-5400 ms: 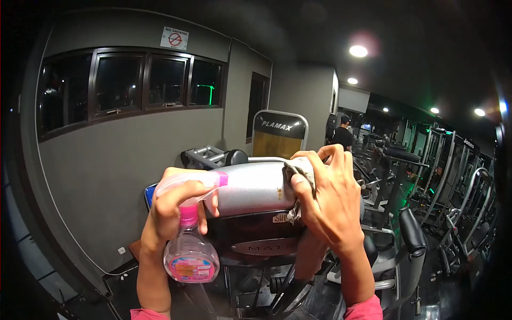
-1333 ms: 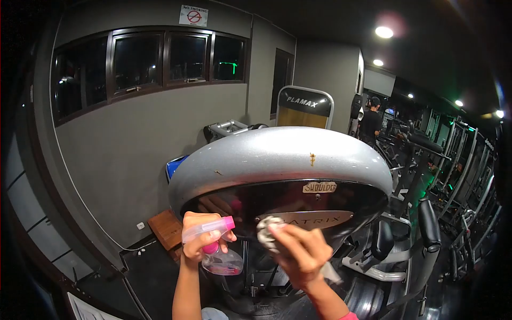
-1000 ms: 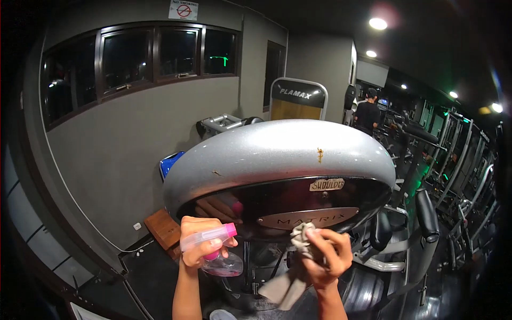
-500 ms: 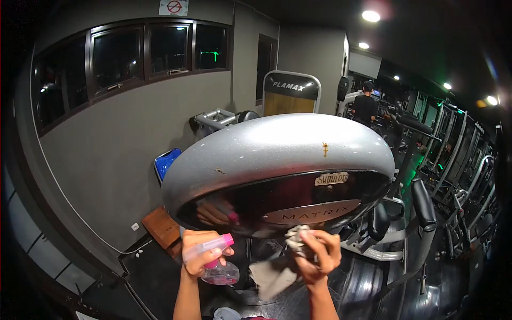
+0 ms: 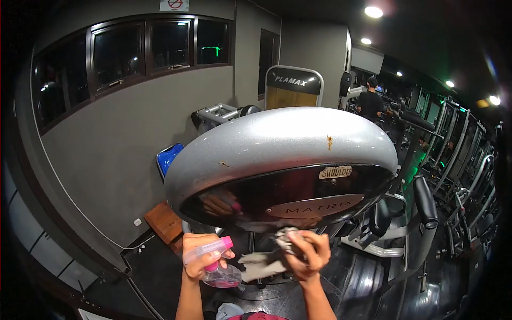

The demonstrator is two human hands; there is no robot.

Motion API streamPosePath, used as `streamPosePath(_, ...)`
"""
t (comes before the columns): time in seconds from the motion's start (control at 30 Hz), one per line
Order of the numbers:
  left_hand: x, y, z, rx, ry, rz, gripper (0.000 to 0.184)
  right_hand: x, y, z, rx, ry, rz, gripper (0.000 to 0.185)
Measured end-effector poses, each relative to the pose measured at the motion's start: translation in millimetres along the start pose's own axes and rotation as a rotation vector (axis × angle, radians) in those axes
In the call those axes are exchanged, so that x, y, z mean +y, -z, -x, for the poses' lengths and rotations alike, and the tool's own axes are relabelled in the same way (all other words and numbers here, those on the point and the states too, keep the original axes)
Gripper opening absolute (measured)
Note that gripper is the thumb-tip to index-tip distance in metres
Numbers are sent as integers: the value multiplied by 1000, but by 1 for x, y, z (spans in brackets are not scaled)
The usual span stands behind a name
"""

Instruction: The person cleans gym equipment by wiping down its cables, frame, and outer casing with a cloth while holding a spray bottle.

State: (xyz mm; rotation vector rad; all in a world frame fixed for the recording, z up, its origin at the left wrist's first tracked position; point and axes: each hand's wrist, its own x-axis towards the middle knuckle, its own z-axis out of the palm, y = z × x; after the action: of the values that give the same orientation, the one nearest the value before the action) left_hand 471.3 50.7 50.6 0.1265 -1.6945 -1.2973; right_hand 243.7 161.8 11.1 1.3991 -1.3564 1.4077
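Observation:
My left hand (image 5: 196,256) is wrapped round a clear spray bottle (image 5: 223,276) with a pink nozzle, which points to the right. In my right hand (image 5: 308,255) is a bunched, pale grey cloth (image 5: 285,239); its loose end hangs down to the left, blurred by motion. Both hands are below the gym machine's rounded head (image 5: 277,138), silver on top with a black front panel (image 5: 250,200). The panel bears a "SHOULDER" label and a "MATRIX" plate. The cloth is close to the panel's lower edge; whether it touches, I cannot tell.
Behind stands a PLAMAX machine (image 5: 294,88). A wooden box (image 5: 164,223) and a blue pad (image 5: 169,157) are at the left by the wall. Padded machines (image 5: 425,202) fill the right side. A person in dark clothes (image 5: 369,101) stands far back.
My right hand has moved left and slightly down with the cloth, whose loose end has swung left. My left hand holds the spray bottle nearly still. The view has shifted slightly.

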Motion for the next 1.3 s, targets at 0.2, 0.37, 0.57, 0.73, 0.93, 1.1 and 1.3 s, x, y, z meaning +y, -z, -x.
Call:
streamPosePath(0.2,-10,-6,3,59,36,96,38,-4,-2,-2,27,-4,-32,47)
streamPosePath(0.37,-16,-16,4,126,28,73,38,-20,-31,5,-141,127,-74,55)
streamPosePath(0.57,-16,-25,4,179,-39,-150,42,3,11,-4,-61,-3,-12,50)
streamPosePath(0.73,-15,-26,3,174,-97,-205,28,-6,22,-17,-18,1,33,50)
streamPosePath(0.93,-4,-17,11,185,-99,-205,30,-32,-22,-25,-145,248,1,43)
streamPosePath(1.1,-5,-10,19,240,-69,-139,41,-36,-26,-28,-201,261,-7,41)
streamPosePath(1.3,-5,2,23,275,-66,-116,47,-23,5,-35,-31,96,103,46)
